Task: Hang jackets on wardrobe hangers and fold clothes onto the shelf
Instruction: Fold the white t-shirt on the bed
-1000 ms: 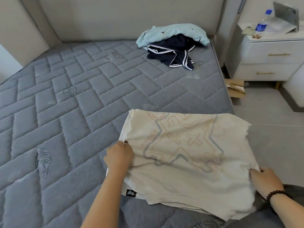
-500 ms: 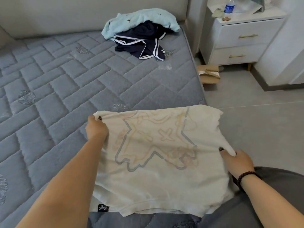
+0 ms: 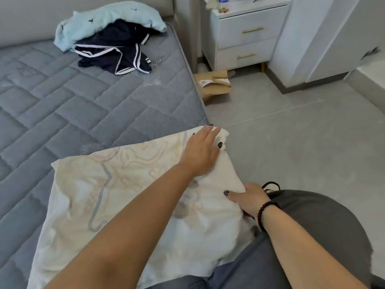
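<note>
While the grey quilted mattress (image 3: 62,97) carries the work, the cream printed T-shirt (image 3: 116,195) lies flat at its near corner, its right edge overhanging toward the tiled floor (image 3: 291,142). Two more garments, a pale blue top (image 3: 108,19) over dark striped shorts (image 3: 116,53), wait near the headboard, well apart from the shirt. A white nightstand (image 3: 248,36) stands beside the bed. The left hand (image 3: 202,151) reaches across, fingers straight and flat on the shirt's far right corner. The right hand (image 3: 248,197) pinches the near right edge, thumb on top. Handling judgement: fabric is light, limp and non-slip; grip at corners or seams, and keep both edges taut to avoid sagging.
</note>
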